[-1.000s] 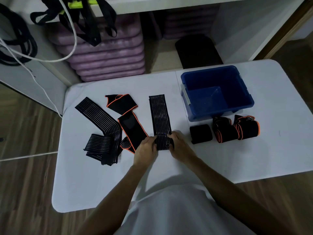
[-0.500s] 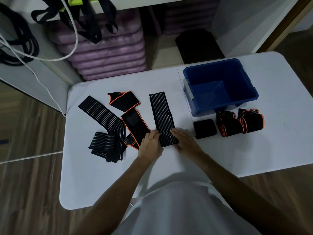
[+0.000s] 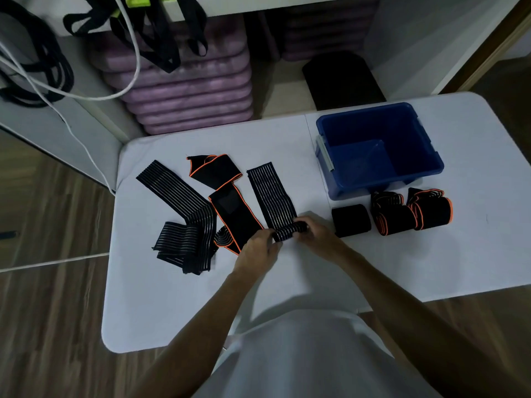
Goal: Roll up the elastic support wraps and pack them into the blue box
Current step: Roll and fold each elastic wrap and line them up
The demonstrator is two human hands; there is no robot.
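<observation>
I have both sets of fingers on the near end of the striped wrap: the left hand pinches the left end of the small roll formed there, and the right hand curls round its right end. I judge a hand at each end keeps the roll square as it turns, so the elastic cannot skew or spring loose. The unrolled length lies flat on the bench, running away from me, which leaves it free to feed in straight.

Just left of it lies the orange-edged wrap, flat and folded at its far end, and further left the long striped wrap, bent and bunched at its near end. Both wait to be rolled. To the right, near the box, sit a plain black roll and two orange-edged rolls, side by side, probably staged for packing together. The blue box stands at the far right of the bench, and I see nothing in it.

The lighting is dim. My fingertips are mostly hidden behind the roll and the backs of the hands, so I cannot tell how tight the roll is wound. The bunched wrap's layers blur into one dark mass.
</observation>
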